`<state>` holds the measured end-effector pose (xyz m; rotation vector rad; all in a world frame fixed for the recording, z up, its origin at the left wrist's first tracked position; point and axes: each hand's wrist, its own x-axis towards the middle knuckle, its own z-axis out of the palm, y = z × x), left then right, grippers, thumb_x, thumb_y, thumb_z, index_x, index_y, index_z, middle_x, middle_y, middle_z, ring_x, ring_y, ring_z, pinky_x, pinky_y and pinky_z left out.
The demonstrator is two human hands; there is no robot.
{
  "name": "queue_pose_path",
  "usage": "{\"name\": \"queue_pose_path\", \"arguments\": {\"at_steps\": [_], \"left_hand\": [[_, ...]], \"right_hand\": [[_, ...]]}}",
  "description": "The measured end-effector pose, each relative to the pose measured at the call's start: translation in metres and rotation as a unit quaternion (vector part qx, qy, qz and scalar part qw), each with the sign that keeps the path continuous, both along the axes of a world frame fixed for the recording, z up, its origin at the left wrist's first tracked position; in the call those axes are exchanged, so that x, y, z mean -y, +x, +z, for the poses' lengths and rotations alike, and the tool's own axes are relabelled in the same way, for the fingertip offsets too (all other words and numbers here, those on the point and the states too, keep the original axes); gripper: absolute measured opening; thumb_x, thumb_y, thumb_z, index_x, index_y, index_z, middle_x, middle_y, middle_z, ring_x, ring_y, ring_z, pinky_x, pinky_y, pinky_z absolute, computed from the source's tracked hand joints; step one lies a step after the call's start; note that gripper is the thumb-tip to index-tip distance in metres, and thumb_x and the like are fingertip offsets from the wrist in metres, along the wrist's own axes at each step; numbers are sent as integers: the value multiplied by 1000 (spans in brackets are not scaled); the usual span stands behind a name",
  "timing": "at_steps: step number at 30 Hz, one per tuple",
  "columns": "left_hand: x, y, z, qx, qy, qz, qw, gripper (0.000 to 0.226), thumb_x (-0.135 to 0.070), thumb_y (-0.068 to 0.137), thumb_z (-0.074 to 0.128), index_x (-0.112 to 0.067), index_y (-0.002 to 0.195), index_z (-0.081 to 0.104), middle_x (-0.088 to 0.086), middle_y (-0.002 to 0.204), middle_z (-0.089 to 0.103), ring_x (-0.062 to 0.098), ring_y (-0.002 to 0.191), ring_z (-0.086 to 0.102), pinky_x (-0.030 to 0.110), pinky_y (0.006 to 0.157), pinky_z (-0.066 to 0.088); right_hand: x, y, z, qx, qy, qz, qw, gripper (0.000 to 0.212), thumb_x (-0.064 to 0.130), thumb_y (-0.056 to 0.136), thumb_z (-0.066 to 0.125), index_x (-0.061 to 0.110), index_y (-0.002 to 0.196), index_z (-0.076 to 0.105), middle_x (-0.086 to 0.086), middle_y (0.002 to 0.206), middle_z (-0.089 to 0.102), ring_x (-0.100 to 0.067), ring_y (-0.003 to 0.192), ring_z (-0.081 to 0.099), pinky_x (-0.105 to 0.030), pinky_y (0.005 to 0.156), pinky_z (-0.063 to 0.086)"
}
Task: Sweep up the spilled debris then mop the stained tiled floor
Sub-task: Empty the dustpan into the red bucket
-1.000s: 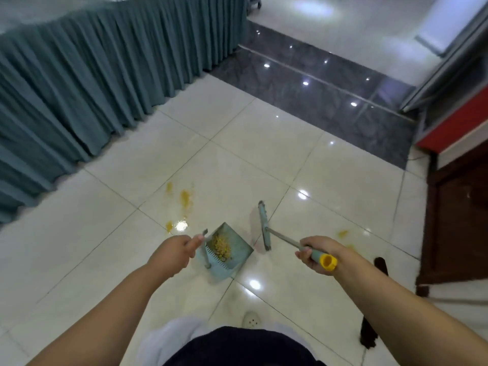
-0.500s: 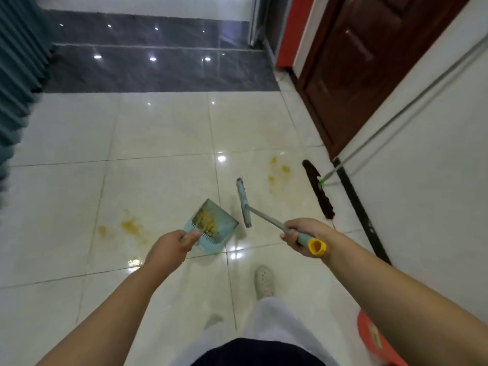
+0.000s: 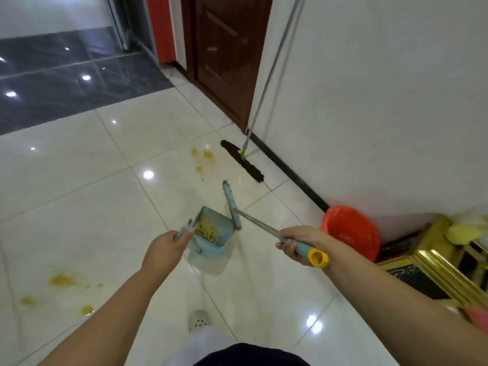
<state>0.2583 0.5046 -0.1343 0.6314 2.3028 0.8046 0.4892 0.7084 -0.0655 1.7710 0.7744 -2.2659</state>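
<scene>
sweeping looked done: left hand (image 3: 165, 249) gripped the dustpan (image 3: 212, 235) handle, debris (image 3: 207, 229) inside it, right hand (image 3: 299, 243) curled round the broom (image 3: 232, 204) handle, yellow stains (image 3: 202, 161) unmopped, mop (image 3: 241, 161) leaning untouched against the wall.

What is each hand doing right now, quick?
Left hand: grips the handle of the dustpan, which carries yellow debris.
Right hand: grips the handle of the broom.
</scene>
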Motion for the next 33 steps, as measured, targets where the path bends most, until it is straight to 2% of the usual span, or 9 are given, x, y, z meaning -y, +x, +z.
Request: {"name": "queue_pose_path", "arguments": {"at_steps": [2,6,9,15,17,21,26,29,33], "left_hand": [[-13,27,6,-22,2,-43,999,60,-60,88,45,-4,71,59,8,59,56,22,54,53,31,52,41],[-36,93,19,-60,20,-103,993,64,-60,89,40,-1,77,61,14,65,62,24,57,55,32,55,43],[-47,145,28,-99,32,-150,983,62,-59,90,37,-3,78,61,14,68,63,26,62,58,34,57,44],[-66,233,42,-149,80,-232,958,50,-57,91,39,-15,65,50,4,58,54,19,53,50,31,48,36],[-75,256,46,-181,93,-268,942,49,-60,89,39,-19,63,45,-1,54,49,15,49,47,29,45,31],[-100,287,54,-257,88,-341,900,53,-68,85,32,-19,75,50,-4,58,51,17,53,51,30,46,37],[-137,312,60,-327,65,-430,839,49,-69,86,29,-23,78,44,-8,57,44,12,51,45,25,43,27],[-157,318,63,-360,35,-488,795,44,-68,88,29,-26,80,38,-9,58,40,11,53,44,25,43,25],[-177,323,64,-359,30,-539,761,37,-65,89,32,-30,81,35,-11,58,37,10,54,43,24,44,25]], "right_hand": [[6,36,8,-4,9,-29,1000,17,15,97,50,-1,92,48,-8,42,51,-7,26,41,-12,28,38],[25,118,28,-21,80,-72,994,15,12,98,48,2,86,47,-10,69,48,-5,29,40,-11,29,37],[39,183,46,-37,129,-104,986,6,8,97,50,5,101,49,-12,75,52,-5,34,43,-12,31,38],[60,278,67,-56,187,-167,966,38,0,93,50,6,130,46,-12,77,51,-5,36,43,-12,31,38],[65,301,71,-42,217,-181,958,46,-4,91,49,8,135,44,-13,76,52,-6,35,44,-13,30,38],[73,339,76,-22,257,-222,940,50,-4,91,52,11,137,42,-14,74,55,-7,35,45,-15,31,38],[70,364,87,-64,238,-261,933,26,-6,91,47,5,114,55,-12,71,52,-6,34,43,-14,30,38],[65,369,91,-79,230,-295,924,23,-9,90,47,8,103,56,-11,71,49,-5,34,43,-13,30,38],[57,367,86,-69,233,-325,914,29,-6,92,46,7,118,49,-11,72,49,-5,34,42,-13,31,37]]}}
